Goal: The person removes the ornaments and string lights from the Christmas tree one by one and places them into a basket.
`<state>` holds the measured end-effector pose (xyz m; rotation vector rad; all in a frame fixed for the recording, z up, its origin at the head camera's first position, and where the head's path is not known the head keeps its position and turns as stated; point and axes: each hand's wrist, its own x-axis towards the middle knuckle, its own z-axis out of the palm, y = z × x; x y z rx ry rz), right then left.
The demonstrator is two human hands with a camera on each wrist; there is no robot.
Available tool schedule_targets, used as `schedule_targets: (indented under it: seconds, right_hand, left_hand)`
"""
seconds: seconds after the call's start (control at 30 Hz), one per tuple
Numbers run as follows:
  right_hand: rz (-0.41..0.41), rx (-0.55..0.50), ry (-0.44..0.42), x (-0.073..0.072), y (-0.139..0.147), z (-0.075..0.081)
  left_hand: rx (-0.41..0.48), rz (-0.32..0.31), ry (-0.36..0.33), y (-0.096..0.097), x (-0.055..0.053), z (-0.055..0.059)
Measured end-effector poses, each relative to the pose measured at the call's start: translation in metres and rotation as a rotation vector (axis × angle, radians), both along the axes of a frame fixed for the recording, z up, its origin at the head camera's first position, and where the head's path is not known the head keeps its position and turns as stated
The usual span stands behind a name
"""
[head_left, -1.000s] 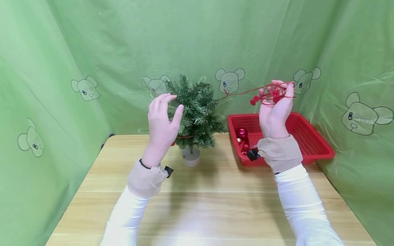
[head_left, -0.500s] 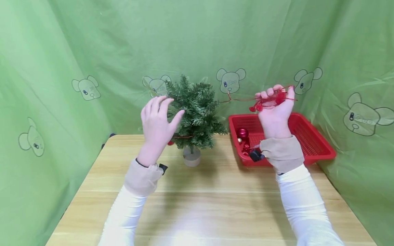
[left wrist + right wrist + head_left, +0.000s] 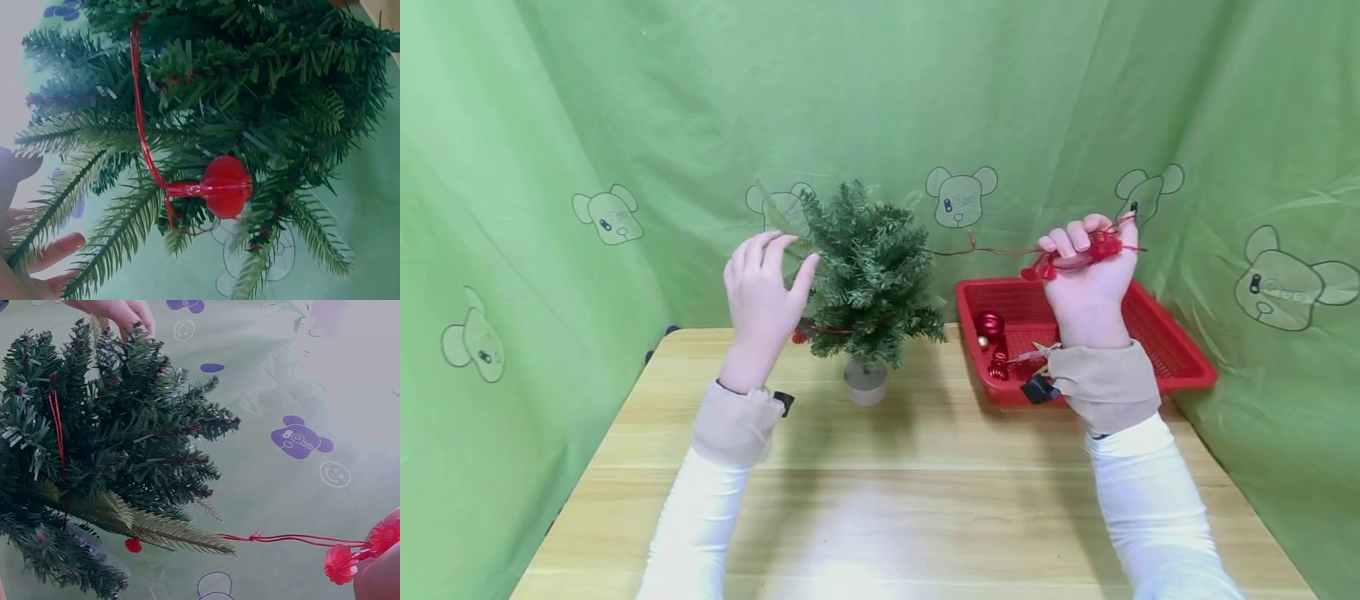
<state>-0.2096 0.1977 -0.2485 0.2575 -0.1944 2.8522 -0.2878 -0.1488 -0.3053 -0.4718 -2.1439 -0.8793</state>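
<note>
A small artificial Christmas tree (image 3: 868, 267) stands in a pale round base (image 3: 865, 385). My left hand (image 3: 762, 292) is at its left side, thumb and fingers spread apart around the tips of pale green branches (image 3: 119, 225); whether it touches them I cannot tell. My right hand (image 3: 1093, 271) grips a bunched string of red lanterns (image 3: 1105, 246) above the red basket. From that hand the red cord (image 3: 300, 537) runs taut to the tree's right side. Cord also crosses the front, and one red lantern (image 3: 226, 187) hangs at the left of the tree.
A red plastic basket (image 3: 1183, 371) stands at the back right. In it lie a shiny red ball (image 3: 990, 325), a small pale ball (image 3: 982, 342) and other ornaments. A green curtain (image 3: 662, 125) surrounds the wooden table (image 3: 880, 500).
My left hand has shifted left, and the tree's front lantern and cord have also moved left. My right hand has closed further round the lantern bunch and moved slightly right and down.
</note>
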Motion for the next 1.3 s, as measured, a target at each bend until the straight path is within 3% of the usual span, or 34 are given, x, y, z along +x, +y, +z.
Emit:
schedule_targets:
  seconds: [0.33,0.57,0.73,0.83,1.07,1.2,1.3]
  right_hand:
    - [-0.005,0.036,0.068,0.008,0.005,0.001]
    - [-0.001,0.092,0.163,0.010,0.005,0.001]
    - [0.030,0.161,0.185,0.013,0.006,0.003]
    - [0.068,0.255,0.203,0.015,0.007,0.004]
    - [0.031,0.647,0.241,0.015,0.006,0.005]
    - [0.029,0.812,0.218,0.018,0.006,0.006]
    - [-0.021,0.949,0.167,0.020,0.004,0.008]
  left_hand:
    - [0.076,-0.009,-0.007,-0.005,-0.007,0.000]
    - [0.136,-0.069,0.066,0.001,0.006,0.005]
    - [0.117,-0.123,0.111,0.012,0.016,0.008]
    - [0.088,-0.151,0.124,0.019,0.020,0.008]
    - [0.046,-0.185,0.115,0.032,0.022,0.000]
    - [0.031,-0.178,0.117,0.035,0.020,-0.004]
    - [0.024,-0.170,0.115,0.036,0.018,-0.005]
